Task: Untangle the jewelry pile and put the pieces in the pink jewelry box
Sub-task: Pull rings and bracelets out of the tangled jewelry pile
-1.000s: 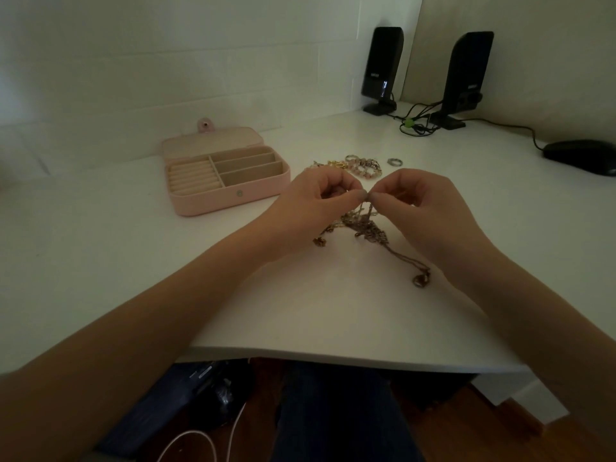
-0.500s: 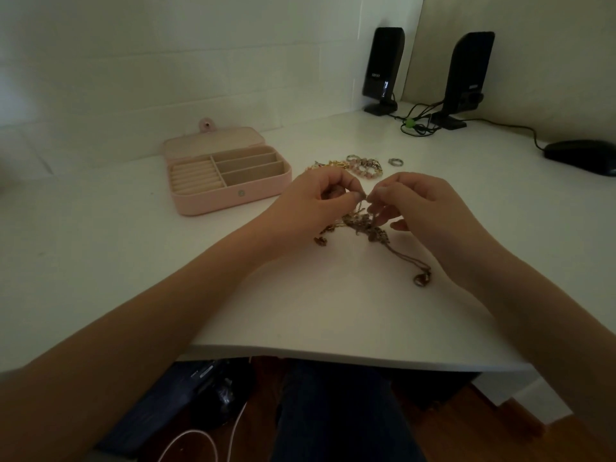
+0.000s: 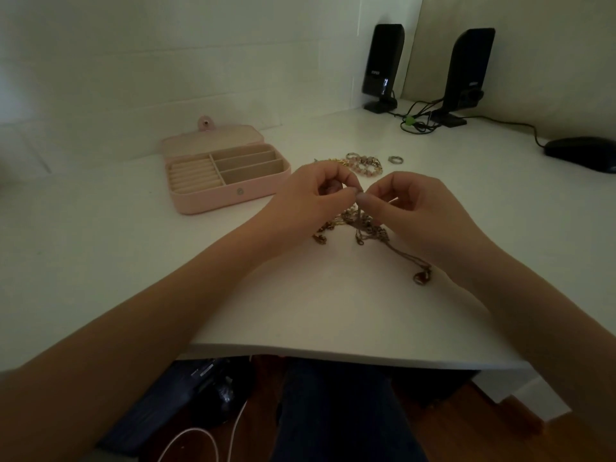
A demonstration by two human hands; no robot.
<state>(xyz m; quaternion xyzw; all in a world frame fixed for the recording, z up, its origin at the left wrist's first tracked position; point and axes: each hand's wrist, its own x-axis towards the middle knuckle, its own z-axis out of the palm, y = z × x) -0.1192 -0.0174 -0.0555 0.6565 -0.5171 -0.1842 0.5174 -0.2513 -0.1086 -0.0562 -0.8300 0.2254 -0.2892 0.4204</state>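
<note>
A tangled pile of thin chains lies on the white desk in the middle of the view. My left hand and my right hand meet just above it, fingertips pinched together on a strand that rises from the tangle. One chain trails right to a small pendant. The pink jewelry box stands open to the left, its beige compartments bare. Beaded bracelets and a lone ring lie behind my hands.
Two black speakers with cables stand at the back right, and a black mouse at the far right. The desk's front edge runs just below my forearms; my legs and a bag show beneath it.
My right hand's fingers, spread loosely half a second ago, have closed back into a pinch against my left fingertips. The tangle has shifted slightly.
</note>
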